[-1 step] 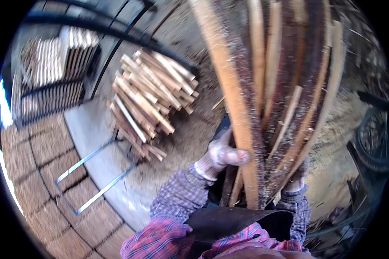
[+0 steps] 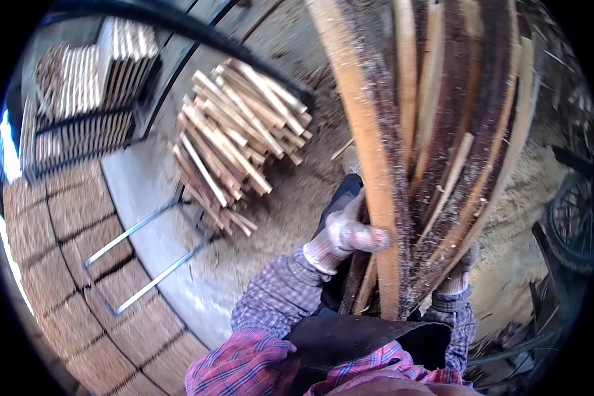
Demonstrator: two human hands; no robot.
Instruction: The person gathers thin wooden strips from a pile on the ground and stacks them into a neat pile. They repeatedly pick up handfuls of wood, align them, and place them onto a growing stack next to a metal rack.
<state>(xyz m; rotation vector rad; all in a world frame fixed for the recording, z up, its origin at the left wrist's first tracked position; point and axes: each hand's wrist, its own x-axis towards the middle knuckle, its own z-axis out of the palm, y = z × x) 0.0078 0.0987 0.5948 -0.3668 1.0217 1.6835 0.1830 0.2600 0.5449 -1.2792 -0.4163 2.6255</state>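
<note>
A bundle of long, bark-edged wooden strips (image 2: 457, 122), dusted with sawdust, is held upright in front of my body between both arms. Gloved, my left hand (image 2: 351, 232) is closed around the bundle's left side, its thumb across a wide pale strip (image 2: 366, 132). Mostly hidden behind the strips, my right hand (image 2: 461, 274) supports the lower right side; the fingers under the wood do not show. A dark apron (image 2: 350, 338) lies just below the strips' lower ends.
To the left, a pile of cut sticks (image 2: 241, 132) rests by a metal frame (image 2: 158, 280). Beyond stand stacked slats (image 2: 79, 86) in a dark rack. Square bundles (image 2: 79, 257) line the lower left. A spoked wheel (image 2: 571, 221) stands at right; sawdust (image 2: 518, 224) covers the ground.
The bundle and my hands sit slightly farther right in the picture. The stick pile appears a little higher and to the right. My left hand keeps its hold.
</note>
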